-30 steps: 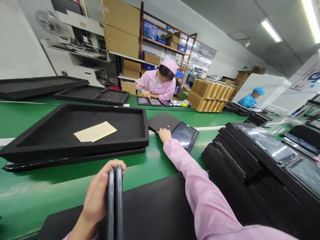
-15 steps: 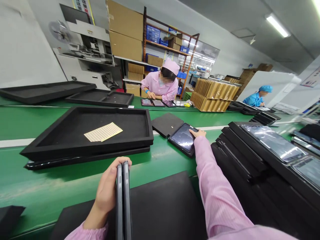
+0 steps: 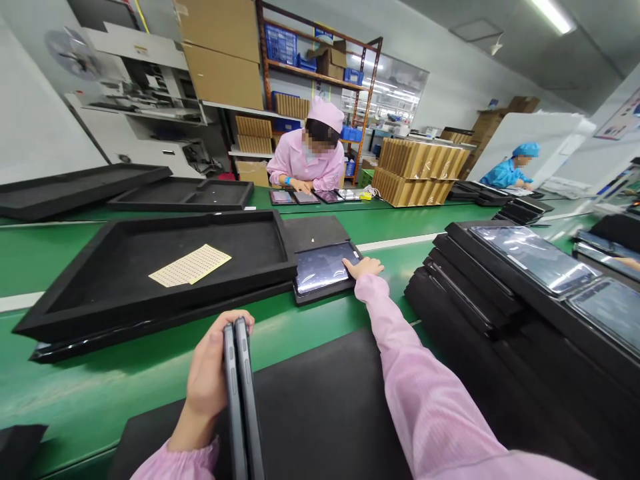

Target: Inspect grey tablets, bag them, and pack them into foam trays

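My left grip (image 3: 207, 377) clamps two tablets (image 3: 249, 400); the screen (image 3: 320, 270), long axis roughly along the bench's (image 3: 280, 333) near edge, lies left of my nearer right grip (image 3: 365, 268), touching it, though I can't tell if clamped

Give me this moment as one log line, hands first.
left hand: holds two tablets edge-up | right hand: touches screen-up tablet in black foam tray | nearby: dotted sticker sheet in larger foam tray
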The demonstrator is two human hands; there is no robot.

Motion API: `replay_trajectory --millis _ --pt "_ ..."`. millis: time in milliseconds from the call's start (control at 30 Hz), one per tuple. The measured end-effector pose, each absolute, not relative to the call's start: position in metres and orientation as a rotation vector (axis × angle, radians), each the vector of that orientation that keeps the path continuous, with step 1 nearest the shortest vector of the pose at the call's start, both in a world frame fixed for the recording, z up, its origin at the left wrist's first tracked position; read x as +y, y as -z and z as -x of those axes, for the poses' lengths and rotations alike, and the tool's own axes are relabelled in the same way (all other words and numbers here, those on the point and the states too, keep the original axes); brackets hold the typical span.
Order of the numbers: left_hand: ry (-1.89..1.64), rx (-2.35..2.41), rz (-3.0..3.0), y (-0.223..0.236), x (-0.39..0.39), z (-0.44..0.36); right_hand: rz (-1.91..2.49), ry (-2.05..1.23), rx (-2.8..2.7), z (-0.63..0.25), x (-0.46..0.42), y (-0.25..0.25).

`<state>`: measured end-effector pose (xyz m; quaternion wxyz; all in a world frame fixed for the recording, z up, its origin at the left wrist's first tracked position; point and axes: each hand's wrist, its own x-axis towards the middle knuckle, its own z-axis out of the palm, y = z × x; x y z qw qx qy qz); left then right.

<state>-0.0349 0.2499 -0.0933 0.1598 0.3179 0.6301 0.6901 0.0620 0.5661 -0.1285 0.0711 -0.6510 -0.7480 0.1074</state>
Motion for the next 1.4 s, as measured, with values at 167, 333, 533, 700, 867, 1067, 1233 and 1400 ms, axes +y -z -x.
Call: replay_trajectory --millis 167,333,533,700,867,1067,1233,1400 --pt "-2.034 1.829 -0.875 0.089 0.252 0.031 1.889 -0.374 -2.308 -0.085 0.551 0.136" --pt "-1.980 1.766 -0.973 0.090 0.250 0.031 1.899 -0.486 -2.254 -0.095 0.547 0.143" --pt "-2.108 1.776 -1.027 0.078 0.255 0.020 1.924 -0.595 -2.170 -0.084 0.570 0.130" --pt "-2.109 1.782 -1.048 0.081 0.258 0.020 1.839 -0.632 -2.195 -0.070 0.571 0.119" --pt "-2.107 1.737 -1.090 0.083 0.258 0.020 1.708 -0.672 -2.238 -0.071 0.558 0.110" --pt "-2.032 1.662 -1.120 0.072 0.258 0.012 1.517 -0.677 -2.274 -0.084 0.527 0.068" --pt "-2.022 1.681 -1.149 0.065 0.254 0.005 1.115 -0.881 -2.512 -0.104 0.447 0.026" --pt "-2.040 1.636 -1.223 0.058 0.252 -0.008 0.528 -1.264 -2.855 -0.144 0.355 -0.007"
